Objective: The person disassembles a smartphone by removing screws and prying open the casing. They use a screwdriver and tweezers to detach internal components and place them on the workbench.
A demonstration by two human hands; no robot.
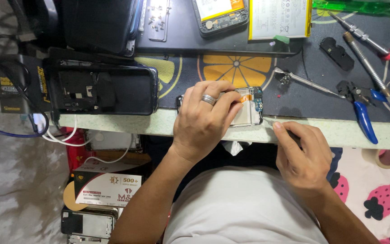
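Left hand point(204, 119) pins opened phone point(249, 108) (ringed finger); rt hand point(303, 153) grips tool.

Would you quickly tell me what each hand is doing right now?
Left hand: closed over the opened phone, pressing it to the mat.
Right hand: closed on a thin metal tool, its tip at the phone's edge.
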